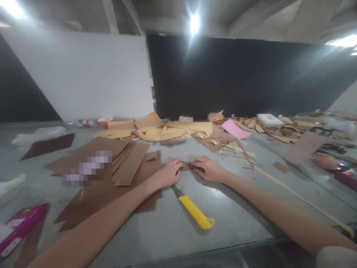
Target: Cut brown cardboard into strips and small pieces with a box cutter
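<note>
Bare forearms (111, 217) lead over the table (125, 240) to a small brown piece (187, 166) between the left hand (169, 173) and right hand (209, 169), fingers narrowed on its ends, seemingly to steady it. Just nearer lies a yellow knife (195, 212), blade towards the left hand; brown sheets (132, 163) crowd that side, a pink sheet (235, 129) farther off

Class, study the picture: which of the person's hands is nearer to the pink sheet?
Right. The right hand is nearer, in front of the pink sheet and to its left; the left hand is farther left.
</note>
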Available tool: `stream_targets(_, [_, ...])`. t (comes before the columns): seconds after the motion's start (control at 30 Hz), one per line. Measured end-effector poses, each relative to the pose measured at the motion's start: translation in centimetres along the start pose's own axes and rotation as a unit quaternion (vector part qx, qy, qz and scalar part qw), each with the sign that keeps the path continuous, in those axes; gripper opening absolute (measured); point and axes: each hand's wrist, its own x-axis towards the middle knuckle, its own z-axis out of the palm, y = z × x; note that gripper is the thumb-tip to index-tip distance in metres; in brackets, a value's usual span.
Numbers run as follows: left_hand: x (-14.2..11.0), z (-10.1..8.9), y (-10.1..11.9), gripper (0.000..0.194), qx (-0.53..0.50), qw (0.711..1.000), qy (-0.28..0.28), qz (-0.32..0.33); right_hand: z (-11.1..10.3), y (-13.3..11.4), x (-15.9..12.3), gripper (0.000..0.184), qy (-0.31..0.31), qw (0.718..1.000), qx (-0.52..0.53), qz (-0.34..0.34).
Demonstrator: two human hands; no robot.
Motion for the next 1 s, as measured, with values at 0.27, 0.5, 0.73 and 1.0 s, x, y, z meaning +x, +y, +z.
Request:
stream_targets(0.27, [0.1,0.2,-0.3,0.032,0.007,1.0,-0.012,0.001,0.3,-0.4,0.3,0.024,-0.032,0.998,-0.037,-0.026])
stream_targets(0.5, [0.2,-0.1,0.1,0.032,0.005,1.0,-0.019,0.004,0.3,-0.1,0.7,0.023,-0.029,0.995,-0.075,-0.057])
stream_targets(0.73, [0.2,0.1,0.2,0.033,0.03,0.999,-0.017,0.024,0.1,-0.3,0.1,0.023,-0.035,0.993,-0.088,-0.072])
stream_targets(1.0, [0.2,-0.4,0.8,0.034,0.05,0.998,-0.027,0.015,-0.9,0.0,-0.6,0.032,-0.056,0.993,-0.075,-0.073])
